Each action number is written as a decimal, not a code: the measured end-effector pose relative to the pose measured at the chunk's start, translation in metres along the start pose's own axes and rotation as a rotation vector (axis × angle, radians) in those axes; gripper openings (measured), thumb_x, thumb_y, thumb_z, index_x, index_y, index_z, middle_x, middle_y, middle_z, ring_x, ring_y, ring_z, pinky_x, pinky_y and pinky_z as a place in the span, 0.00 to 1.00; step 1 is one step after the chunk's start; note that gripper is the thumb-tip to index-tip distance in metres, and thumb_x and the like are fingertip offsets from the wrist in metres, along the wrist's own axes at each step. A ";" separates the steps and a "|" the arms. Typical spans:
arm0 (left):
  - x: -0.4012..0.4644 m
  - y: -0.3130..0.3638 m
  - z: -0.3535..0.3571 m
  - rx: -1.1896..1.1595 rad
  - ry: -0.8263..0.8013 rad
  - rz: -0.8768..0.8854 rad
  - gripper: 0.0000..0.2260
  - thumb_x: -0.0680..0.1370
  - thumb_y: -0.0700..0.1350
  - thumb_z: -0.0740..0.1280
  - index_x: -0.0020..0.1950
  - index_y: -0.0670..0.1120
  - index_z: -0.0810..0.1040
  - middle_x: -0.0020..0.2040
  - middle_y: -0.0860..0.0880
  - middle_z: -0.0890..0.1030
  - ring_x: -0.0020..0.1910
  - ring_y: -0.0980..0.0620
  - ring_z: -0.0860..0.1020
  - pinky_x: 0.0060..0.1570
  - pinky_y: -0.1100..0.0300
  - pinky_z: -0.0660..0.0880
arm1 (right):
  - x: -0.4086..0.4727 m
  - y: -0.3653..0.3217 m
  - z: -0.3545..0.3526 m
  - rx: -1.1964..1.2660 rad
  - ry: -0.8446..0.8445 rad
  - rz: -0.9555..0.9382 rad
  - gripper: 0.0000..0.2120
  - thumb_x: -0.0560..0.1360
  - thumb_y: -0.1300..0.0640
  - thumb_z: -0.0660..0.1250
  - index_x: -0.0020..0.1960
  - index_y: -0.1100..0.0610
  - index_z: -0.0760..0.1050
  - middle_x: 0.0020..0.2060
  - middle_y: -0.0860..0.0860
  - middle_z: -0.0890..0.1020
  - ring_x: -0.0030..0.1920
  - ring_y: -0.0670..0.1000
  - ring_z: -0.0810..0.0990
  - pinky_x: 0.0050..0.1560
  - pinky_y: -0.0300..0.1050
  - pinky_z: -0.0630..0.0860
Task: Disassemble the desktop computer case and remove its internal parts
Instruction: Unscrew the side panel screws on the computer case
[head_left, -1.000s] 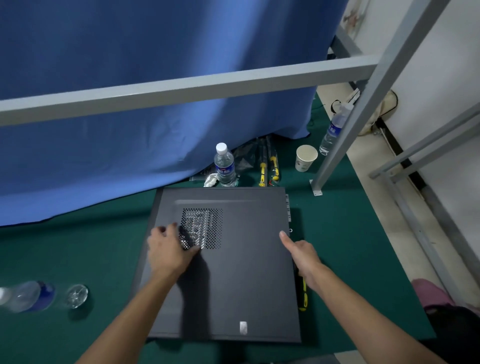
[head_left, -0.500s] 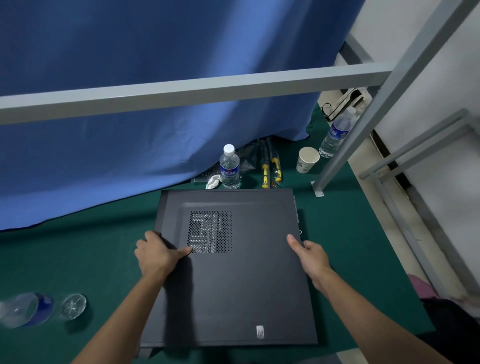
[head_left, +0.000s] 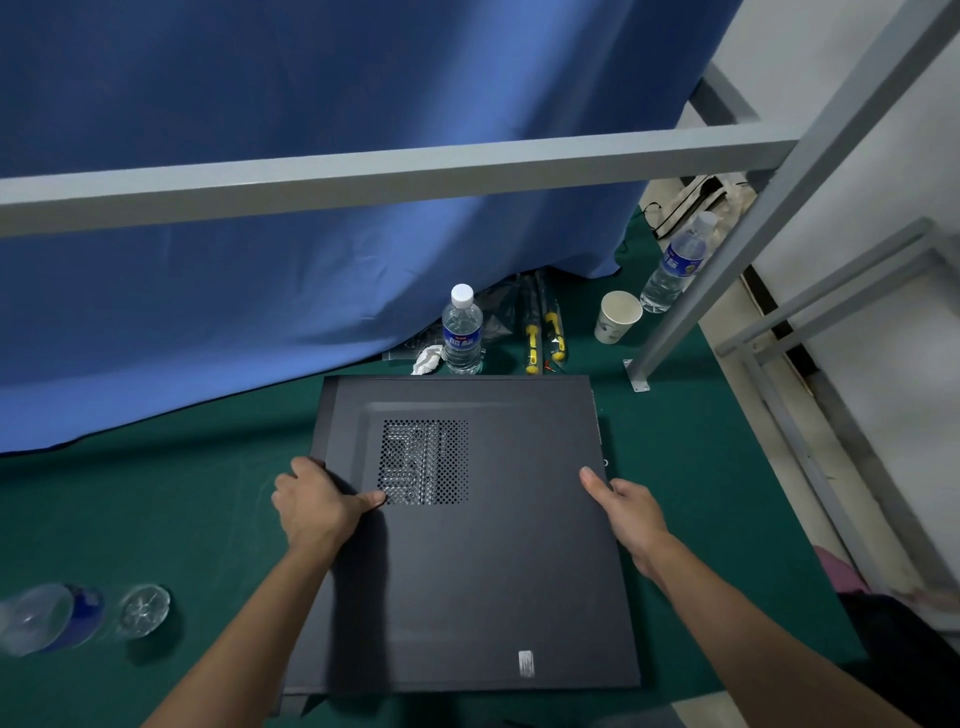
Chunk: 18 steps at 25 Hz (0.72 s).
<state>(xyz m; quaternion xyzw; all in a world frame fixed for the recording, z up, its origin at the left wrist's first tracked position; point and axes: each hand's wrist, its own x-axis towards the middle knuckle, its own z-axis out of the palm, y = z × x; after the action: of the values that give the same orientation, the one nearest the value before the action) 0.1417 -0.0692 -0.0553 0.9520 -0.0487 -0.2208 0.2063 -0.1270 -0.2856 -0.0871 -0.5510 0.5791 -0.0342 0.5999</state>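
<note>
Two hands on the side panel (head_left: 483, 545) of the desktop computer case, which lies flat on the green table cover (head_left: 156, 493) at centre frame, slightly low. Left hand (head_left: 317, 504) grips the panel's left edge: thumb lies on top, tip touching the lower left corner of the vent grille (head_left: 426, 462), fingers curled over the edge. Right hand (head_left: 626, 512) grips the right edge, thumb on top pointing toward the upper frame, fingers wrapped below out of sight. Panel looks shifted off the chassis: a strip of chassis (head_left: 296, 699) shows under its lower left corner, and part of the case's right side shows past the panel's upper right edge.

Step in hand, as a judgement: first stage, taking the side panel off. Internals not exposed yet, only glimpsed through the grille, so the task is early.

Next move likely calls for lifting the panel clear with both hands kept level, then setting it on bare cloth. Watch the clutter: upright water bottle (head_left: 461, 332), crumpled tissue (head_left: 428, 360) and yellow-handled screwdrivers (head_left: 543, 332) just past the far edge, paper cup (head_left: 618, 317) and second bottle (head_left: 675, 265) upper right, lying bottle (head_left: 57, 618) lower left. Grey frame bar (head_left: 395, 171) crosses above, so a high lift could hit it.
</note>
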 end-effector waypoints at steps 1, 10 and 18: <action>0.000 0.000 0.000 -0.002 0.002 -0.006 0.41 0.60 0.52 0.83 0.63 0.36 0.67 0.62 0.34 0.70 0.63 0.34 0.68 0.61 0.41 0.69 | 0.001 0.000 -0.001 0.001 -0.006 0.000 0.26 0.74 0.36 0.67 0.51 0.61 0.77 0.61 0.54 0.80 0.62 0.54 0.78 0.66 0.53 0.72; -0.001 0.005 0.011 0.065 -0.054 0.027 0.43 0.60 0.55 0.83 0.64 0.36 0.67 0.62 0.35 0.71 0.63 0.34 0.70 0.62 0.42 0.70 | -0.007 0.005 -0.013 0.207 -0.028 0.025 0.40 0.68 0.34 0.70 0.68 0.64 0.72 0.66 0.57 0.77 0.66 0.57 0.75 0.69 0.57 0.70; 0.001 0.007 0.009 0.078 -0.059 0.019 0.42 0.59 0.54 0.84 0.63 0.37 0.68 0.62 0.35 0.71 0.63 0.34 0.70 0.61 0.42 0.70 | -0.006 -0.001 -0.009 0.150 0.017 -0.046 0.36 0.78 0.42 0.65 0.77 0.61 0.58 0.76 0.53 0.63 0.75 0.53 0.62 0.69 0.47 0.62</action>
<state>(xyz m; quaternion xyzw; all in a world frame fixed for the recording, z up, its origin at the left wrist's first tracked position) 0.1387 -0.0793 -0.0607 0.9519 -0.0722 -0.2447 0.1696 -0.1350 -0.2870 -0.0802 -0.5172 0.5672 -0.0961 0.6337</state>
